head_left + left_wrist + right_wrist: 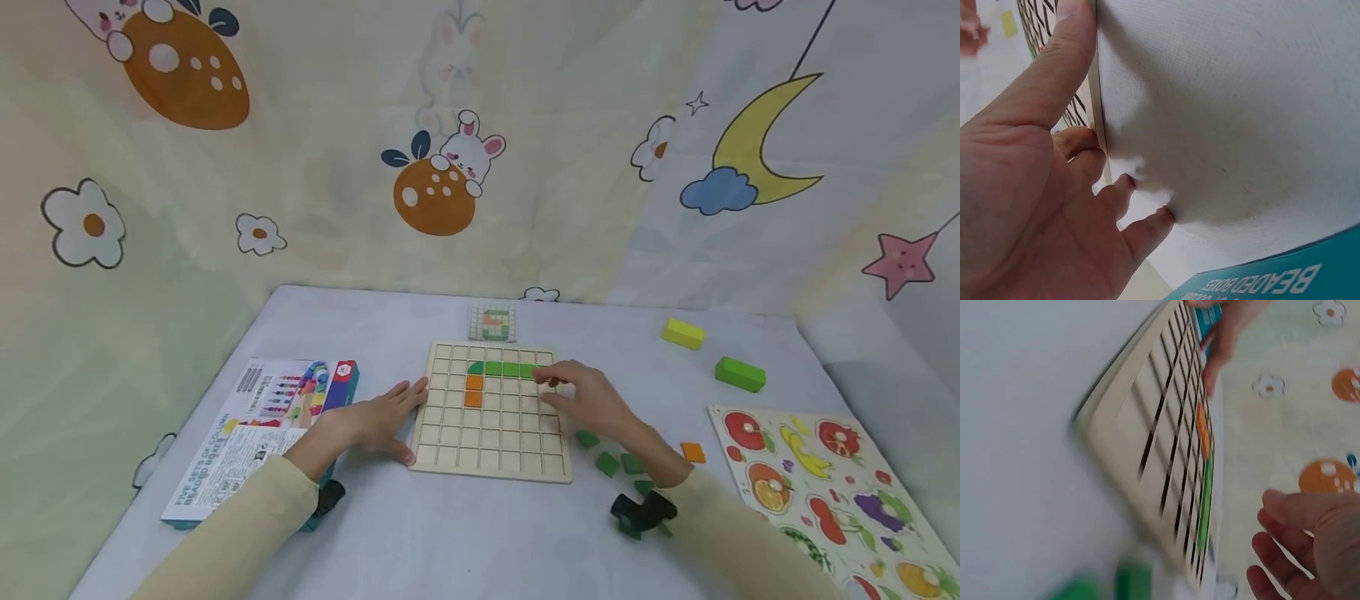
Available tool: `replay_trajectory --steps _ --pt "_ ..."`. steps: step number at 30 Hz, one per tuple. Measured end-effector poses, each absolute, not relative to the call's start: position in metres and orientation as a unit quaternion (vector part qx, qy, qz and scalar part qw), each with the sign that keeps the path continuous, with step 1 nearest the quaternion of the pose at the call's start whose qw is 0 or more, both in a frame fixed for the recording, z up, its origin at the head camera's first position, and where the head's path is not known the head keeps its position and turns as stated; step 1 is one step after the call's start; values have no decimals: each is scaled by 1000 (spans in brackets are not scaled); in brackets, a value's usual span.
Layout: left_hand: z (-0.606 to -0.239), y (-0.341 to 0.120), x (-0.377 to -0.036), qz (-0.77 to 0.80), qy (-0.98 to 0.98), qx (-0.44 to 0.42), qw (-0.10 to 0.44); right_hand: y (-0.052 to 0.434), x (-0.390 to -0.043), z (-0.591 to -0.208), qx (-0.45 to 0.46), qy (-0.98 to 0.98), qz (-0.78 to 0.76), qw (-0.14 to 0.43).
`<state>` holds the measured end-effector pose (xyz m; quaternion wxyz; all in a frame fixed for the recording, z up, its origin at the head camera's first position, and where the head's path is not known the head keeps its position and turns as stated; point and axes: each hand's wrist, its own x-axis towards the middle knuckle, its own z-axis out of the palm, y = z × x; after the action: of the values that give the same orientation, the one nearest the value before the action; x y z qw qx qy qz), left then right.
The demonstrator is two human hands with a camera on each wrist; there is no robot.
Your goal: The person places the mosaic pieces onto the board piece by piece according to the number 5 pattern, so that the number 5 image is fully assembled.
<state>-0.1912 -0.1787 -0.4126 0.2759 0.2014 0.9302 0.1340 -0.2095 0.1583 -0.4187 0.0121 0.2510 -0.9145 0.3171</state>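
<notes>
Grid board [491, 414]: lies flat mid-tabletop, toward the near edge, so your hands can work it from both sides. It carries a green row [504, 369] along its second line and two orange tiles [473, 390] below.

Left hand [384, 419]: fingers straight, pressed along the board's left edge, apparently steadying it.

Right hand [587, 402]: hovers over the board's right edge, fingers curled; whether it pinches a tile you cannot tell.

Loose green pieces [607, 462]: beside the board's near right corner, within reach.

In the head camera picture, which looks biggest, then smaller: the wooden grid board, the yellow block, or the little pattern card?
1. Wooden grid board, by far the biggest.
2. Pattern card.
3. Yellow block, a bit smaller-looking; both sit far back, so that ranking is unsure.
</notes>
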Motion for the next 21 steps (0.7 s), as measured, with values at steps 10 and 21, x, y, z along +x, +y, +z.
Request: replay_trajectory --steps 10,21 --pt "-411 -181 -192 131 932 190 278 292 -160 -425 187 -929 306 -92" --pt "-416 -181 -192 130 932 195 276 306 -145 -441 235 -941 232 -75"
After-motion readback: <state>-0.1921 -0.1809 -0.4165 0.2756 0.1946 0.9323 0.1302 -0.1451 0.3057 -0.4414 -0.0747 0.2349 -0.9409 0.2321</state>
